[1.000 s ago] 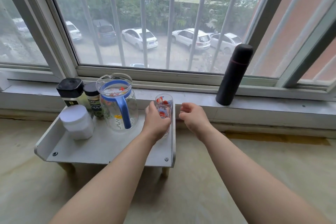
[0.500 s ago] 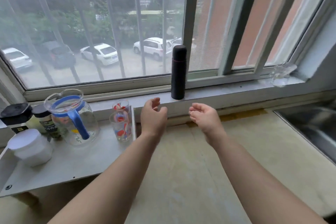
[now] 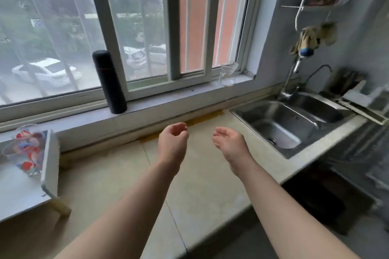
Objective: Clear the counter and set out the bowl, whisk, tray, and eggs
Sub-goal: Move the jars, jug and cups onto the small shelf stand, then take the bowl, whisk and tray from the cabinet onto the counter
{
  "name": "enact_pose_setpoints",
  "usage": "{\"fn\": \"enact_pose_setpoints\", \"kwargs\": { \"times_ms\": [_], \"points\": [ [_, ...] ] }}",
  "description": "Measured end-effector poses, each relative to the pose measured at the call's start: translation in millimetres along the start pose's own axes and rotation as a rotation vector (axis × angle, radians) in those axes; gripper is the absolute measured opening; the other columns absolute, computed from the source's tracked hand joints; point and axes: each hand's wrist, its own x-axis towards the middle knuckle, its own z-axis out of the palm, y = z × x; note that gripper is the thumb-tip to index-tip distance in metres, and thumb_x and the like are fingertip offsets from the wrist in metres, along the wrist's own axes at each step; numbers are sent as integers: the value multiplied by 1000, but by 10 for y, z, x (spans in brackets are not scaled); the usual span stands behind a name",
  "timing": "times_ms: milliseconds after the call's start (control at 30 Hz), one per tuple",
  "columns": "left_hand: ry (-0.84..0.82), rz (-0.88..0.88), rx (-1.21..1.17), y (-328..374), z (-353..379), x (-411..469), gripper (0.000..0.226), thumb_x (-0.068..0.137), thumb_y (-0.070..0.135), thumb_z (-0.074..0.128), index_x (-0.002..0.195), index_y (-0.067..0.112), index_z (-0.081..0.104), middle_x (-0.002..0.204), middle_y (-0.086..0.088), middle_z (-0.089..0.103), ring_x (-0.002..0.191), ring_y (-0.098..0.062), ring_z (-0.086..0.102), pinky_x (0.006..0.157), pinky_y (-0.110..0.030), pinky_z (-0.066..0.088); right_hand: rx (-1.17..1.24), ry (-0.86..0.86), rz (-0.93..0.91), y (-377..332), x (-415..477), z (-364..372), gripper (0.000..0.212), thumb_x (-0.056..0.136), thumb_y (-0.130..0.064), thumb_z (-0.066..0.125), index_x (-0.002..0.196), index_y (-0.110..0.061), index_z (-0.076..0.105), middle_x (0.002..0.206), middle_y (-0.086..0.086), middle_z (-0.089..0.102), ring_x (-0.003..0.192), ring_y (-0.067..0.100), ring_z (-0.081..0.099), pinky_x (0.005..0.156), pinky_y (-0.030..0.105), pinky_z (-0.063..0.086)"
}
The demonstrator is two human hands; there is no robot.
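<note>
Counter (image 3: pixel 109 174) beneath left hand (image 3: pixel 172 142) and right hand (image 3: pixel 230 143), fingers (image 3: pixel 177 126) loosely curled, holding nothing

At the left frame edge, the white shelf (image 3: pixel 51 160) was cut off and the patterned glasses (image 3: pixel 27 151) on it were blurred. At the right edge, the rack (image 3: pixel 366 99) was blurred and cropped; its contents could not be identified. The left hand (image 3: pixel 173 143) hid its palm.
</note>
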Motion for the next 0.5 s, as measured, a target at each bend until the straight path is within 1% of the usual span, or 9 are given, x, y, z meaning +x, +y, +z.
{"fn": "enact_pose_setpoints", "kwargs": {
  "times_ms": [67,133,233,333,400,500],
  "points": [
    [2,-37,2,-99,227,-147,29,86,3,54,112,11,66,106,-2,69,100,-19,64,94,-38,52,-6,-12,31,125,-8,-264,40,91,-2,53,131,-2,53,123,11,62,116,20,59,107,38,44],
    [10,-68,6,-205,378,-273,31,87,3,54,115,10,65,106,-2,69,102,-19,64,95,-39,52,-8,-27,58,260,-13,-466,40,90,0,52,130,-1,53,122,12,62,115,21,59,107,38,44],
    [49,-107,-6,-376,562,-473,32,87,2,53,116,9,64,107,-2,68,103,-19,63,98,-40,50,-18,-59,87,439,-27,-732,39,89,1,52,128,-1,54,116,9,62,113,21,60,106,38,45],
    [94,-167,-15,-557,651,-687,33,87,2,53,117,10,63,106,-2,67,104,-19,63,99,-40,50,-27,-100,109,614,-75,-901,36,89,2,52,125,-1,56,110,8,62,108,19,60,105,36,45],
    [114,-194,-14,-679,644,-811,33,86,2,53,117,10,64,106,-1,67,104,-19,63,99,-41,49,-38,-117,122,733,-127,-944,33,89,2,53,121,-2,59,106,7,63,103,19,60,104,36,46],
    [145,-232,2,-854,586,-951,32,86,3,53,114,13,64,109,-1,68,105,-19,63,99,-41,49,-45,-139,144,895,-217,-965,24,87,5,55,105,-8,63,98,7,65,96,19,61,100,36,49]
  ]
}}
